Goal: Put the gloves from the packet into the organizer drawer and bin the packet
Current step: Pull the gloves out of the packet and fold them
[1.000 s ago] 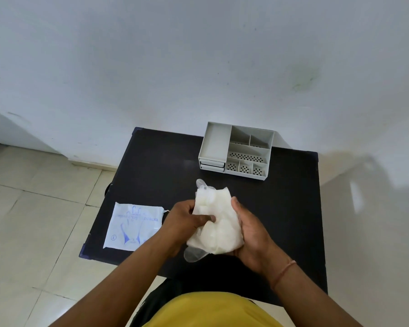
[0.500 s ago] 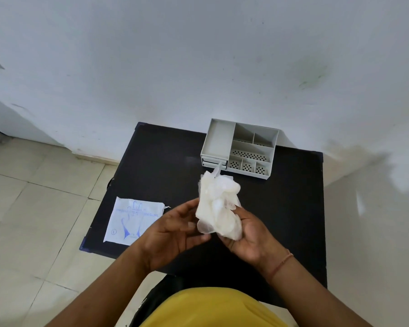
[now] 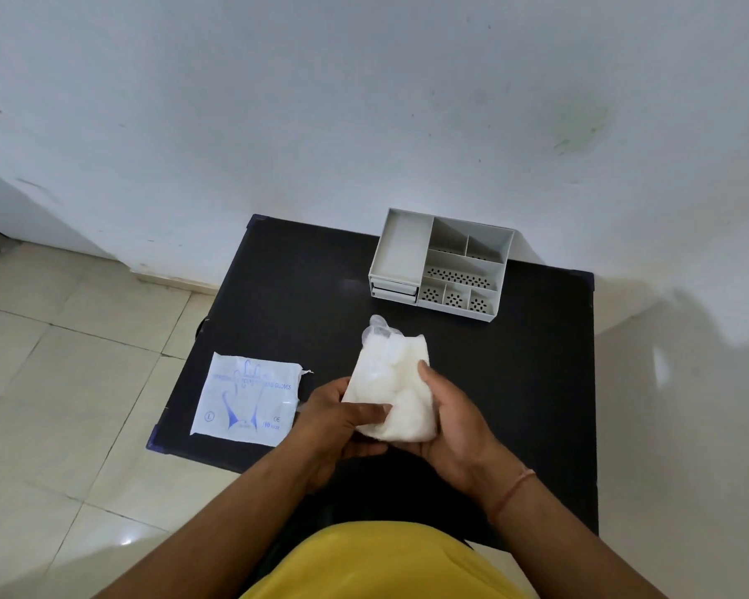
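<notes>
Both hands, left hand [image 3: 342,421] and right hand [image 3: 455,421], had fingers clamped on the loose glove wad [image 3: 392,382]; stray gloves could slip out before reaching the organizer's shut drawers [image 3: 394,289].

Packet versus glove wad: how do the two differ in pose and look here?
The packet lies flat on the black table at its left edge, untouched; the glove wad is held above the table between both hands, left and right. The packet is a flat sheet with blue print; the wad is bunched, bulky and plain white. Both are thin pale plastic.
</notes>
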### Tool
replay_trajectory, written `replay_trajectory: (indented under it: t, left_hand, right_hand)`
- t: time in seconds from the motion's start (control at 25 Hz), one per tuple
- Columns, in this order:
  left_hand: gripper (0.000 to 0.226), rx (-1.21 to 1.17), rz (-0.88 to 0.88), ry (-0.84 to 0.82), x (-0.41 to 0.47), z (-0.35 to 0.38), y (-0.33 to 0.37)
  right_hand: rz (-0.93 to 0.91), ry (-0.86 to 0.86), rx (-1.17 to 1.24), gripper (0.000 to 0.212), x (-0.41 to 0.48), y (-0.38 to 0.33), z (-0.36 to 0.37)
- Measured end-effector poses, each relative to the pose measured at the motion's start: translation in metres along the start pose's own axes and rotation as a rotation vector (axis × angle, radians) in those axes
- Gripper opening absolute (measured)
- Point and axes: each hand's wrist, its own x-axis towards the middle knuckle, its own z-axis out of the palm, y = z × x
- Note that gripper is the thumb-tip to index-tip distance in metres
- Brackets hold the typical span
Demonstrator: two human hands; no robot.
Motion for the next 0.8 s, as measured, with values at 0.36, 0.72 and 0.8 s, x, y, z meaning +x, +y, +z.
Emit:
replay_trajectory:
  t: [0.36, 0.72, 0.8]
  left_hand:
    - [0.04, 0.019, -0.041, 0.019, 0.006, -0.014, 0.013]
    - [0.048, 0.082, -0.169, -0.034, 0.062, -0.064, 0.089]
    - [0.031, 0.102, -0.152, 0.0, 0.098, -0.067, 0.096]
  right_hand:
    - [-0.098, -0.106, -0.09, 0.057, 0.012, 0.011, 0.006]
    - [-0.02, -0.118, 0.433, 0.091, 0.048, 0.017, 0.014]
    - [-0.036, -0.105, 0.437, 0.077, 0.056, 0.022, 0.019]
